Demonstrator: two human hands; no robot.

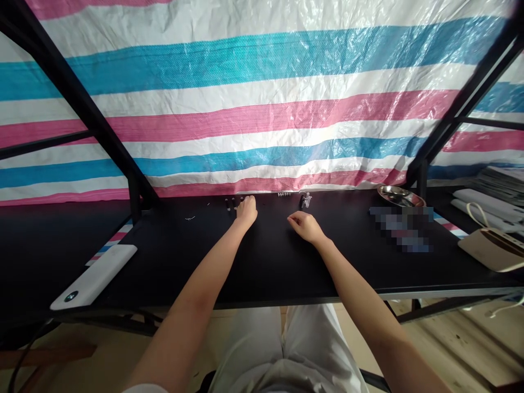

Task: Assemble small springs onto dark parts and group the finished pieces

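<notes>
My left hand (pixel 246 212) is closed near the back of the black table, its fingertips turned down and away. Whatever it may hold is hidden behind the knuckles. Just left of it lie several short dark cylinders with light ends, one of them a dark cylinder (pixel 228 205) set apart at the left. My right hand (pixel 305 225) hovers over or rests on the table, thumb and fingers pressed together; I cannot make out anything in them. Beyond it sits a small cluster of dark and clear pieces (pixel 305 200). Between the hands, farther back, a row of tiny silvery pieces (pixel 284 194) is lined up.
The black table (pixel 262 267) meets a striped plastic sheet (pixel 262 114) behind. A shiny metal dish (pixel 401 196) stands back right, beside a blurred-out patch. A white flat device (pixel 94 277) lies left, a cream bag (pixel 493 248) right. Black frame posts (pixel 133 191) flank the work area.
</notes>
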